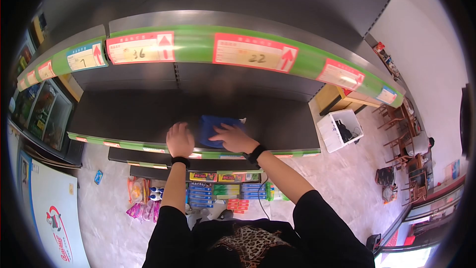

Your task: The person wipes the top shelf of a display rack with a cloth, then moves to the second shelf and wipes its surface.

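Observation:
A blue cloth [210, 125] lies bunched on the dark middle shelf [277, 129]. My right hand [234, 138] is on the cloth, its thumb and fingers pressing and gripping it against the shelf surface. Just left of the cloth, my left hand [180, 140] rests at the shelf's front edge, apart from the cloth. Its fingers point forward, slightly bent, with nothing seen in them. Both wrists have black bands.
Above my hands runs an upper shelf edge with a green price strip [193, 44]. Boxed goods [201, 193] stand low beneath the shelf. A white freezer [54, 213] is at left; a white foam box [339, 130] with dark items sits on the floor at right.

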Available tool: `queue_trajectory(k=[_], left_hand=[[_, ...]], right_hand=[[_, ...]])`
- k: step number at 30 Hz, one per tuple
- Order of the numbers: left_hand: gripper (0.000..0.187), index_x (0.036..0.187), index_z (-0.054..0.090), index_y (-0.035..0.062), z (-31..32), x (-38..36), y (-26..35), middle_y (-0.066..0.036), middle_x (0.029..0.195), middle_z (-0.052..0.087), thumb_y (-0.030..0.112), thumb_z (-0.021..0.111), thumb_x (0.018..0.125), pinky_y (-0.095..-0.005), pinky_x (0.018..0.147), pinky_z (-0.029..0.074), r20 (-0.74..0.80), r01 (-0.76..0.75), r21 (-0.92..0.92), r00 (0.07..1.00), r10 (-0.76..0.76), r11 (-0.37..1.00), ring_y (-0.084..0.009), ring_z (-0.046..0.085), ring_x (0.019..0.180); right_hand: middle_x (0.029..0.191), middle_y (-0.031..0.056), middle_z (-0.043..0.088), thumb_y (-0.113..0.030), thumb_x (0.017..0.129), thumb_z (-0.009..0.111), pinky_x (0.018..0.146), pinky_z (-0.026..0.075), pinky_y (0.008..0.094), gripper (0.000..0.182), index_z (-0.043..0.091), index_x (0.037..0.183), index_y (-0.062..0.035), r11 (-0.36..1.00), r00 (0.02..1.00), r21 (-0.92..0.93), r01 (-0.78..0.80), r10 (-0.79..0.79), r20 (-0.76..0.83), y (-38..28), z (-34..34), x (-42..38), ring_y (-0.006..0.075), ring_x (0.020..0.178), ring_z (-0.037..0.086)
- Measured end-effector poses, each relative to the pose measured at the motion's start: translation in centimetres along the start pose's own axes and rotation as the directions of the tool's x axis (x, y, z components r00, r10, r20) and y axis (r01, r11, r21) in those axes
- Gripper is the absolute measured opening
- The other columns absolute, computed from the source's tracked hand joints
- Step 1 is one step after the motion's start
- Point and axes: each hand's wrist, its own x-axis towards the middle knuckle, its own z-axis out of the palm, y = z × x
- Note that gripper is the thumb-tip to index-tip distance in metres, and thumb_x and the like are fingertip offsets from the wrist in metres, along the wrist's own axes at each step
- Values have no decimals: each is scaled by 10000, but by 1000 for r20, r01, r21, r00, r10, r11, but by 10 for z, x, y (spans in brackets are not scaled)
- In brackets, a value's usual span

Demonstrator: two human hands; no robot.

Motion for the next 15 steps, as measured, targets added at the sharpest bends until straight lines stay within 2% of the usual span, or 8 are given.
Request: queue_trajectory(k=[3,4,7,15], left_hand=[[293,1071,553,84,-7,4,9,-114,1125,574,155,521,789,-443,858,437,-101,-30,-1,994,30,1000,-334,554,1016],[345,1119,526,84,-5,2,6,-130,1197,541,163,535,783,-455,887,427,-62,-14,14,998,15,1000,-350,531,1068],[367,1136,518,86,-5,3,6,-137,1208,530,160,545,777,-457,899,426,-111,-11,9,994,12,1000,-353,523,1083],[357,1102,540,90,-4,2,4,-123,1177,545,155,563,752,-454,887,440,-43,26,-8,999,-27,1000,-352,527,1060]], right_hand=[[1477,114,361,-106,822,512,1063,256,634,473,594,1245,-300,999,999,-38,20,-19,36,-16,-2,32,345,1381,286],[1478,116,359,-119,823,513,1057,263,636,468,591,1248,-300,998,998,-66,20,-16,57,-18,-3,44,349,1378,290],[1482,118,350,-156,832,513,1045,277,639,459,580,1261,-302,993,995,-116,22,-11,96,-13,2,79,362,1372,295],[1528,108,267,-245,880,504,1035,273,660,476,490,1340,-366,992,996,-112,-49,57,65,-13,0,150,391,1364,298]])
